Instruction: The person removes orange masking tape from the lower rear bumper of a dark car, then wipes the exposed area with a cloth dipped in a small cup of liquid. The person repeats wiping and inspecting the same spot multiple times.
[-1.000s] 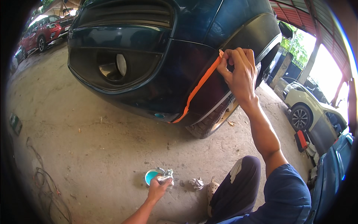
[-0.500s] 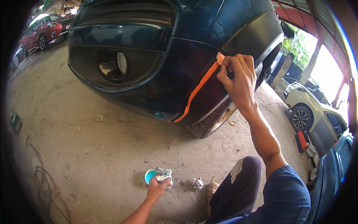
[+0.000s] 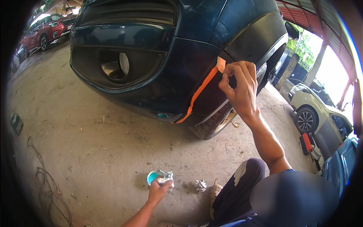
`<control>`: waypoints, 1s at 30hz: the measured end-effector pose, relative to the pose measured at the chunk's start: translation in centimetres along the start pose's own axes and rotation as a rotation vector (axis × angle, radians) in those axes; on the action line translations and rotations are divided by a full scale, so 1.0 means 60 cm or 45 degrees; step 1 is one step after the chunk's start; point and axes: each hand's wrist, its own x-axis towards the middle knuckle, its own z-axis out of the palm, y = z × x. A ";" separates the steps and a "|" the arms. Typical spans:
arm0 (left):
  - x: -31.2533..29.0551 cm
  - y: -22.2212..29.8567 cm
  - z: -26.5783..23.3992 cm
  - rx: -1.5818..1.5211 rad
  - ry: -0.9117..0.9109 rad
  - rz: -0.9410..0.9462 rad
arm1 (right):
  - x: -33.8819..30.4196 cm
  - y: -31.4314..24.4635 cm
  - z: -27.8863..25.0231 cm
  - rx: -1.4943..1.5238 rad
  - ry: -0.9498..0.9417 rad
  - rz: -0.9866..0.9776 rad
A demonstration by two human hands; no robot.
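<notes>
Below the bumper [image 3: 177, 79], beside a white tub [image 3: 148, 181] of blue contents on the floor [image 3: 113, 151], the left hand [image 3: 157, 192] curls its fingers round a crumpled wad [image 3: 167, 177], probably to have it handy. Along the bumper's corner runs an orange strip [image 3: 200, 89]; the right hand [image 3: 242, 89] apparently pinches its upper end, likely for control, the strip lying down-left of those fingers.

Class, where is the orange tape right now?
In the head view, just right of centre, the orange tape runs down the dark blue car's bumper, its upper end pinched in the right hand.
</notes>
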 end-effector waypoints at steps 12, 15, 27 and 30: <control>-0.005 0.002 -0.003 -0.001 0.038 0.033 | -0.028 -0.015 -0.010 0.064 -0.097 -0.024; -0.005 0.001 -0.004 -0.032 0.035 0.019 | -0.040 -0.022 -0.011 0.104 -0.122 -0.025; -0.007 -0.002 -0.007 0.044 0.056 0.010 | -0.095 -0.047 -0.026 0.214 -0.234 -0.044; -0.006 -0.008 -0.007 0.035 0.071 0.034 | -0.111 -0.052 -0.030 0.235 -0.248 -0.042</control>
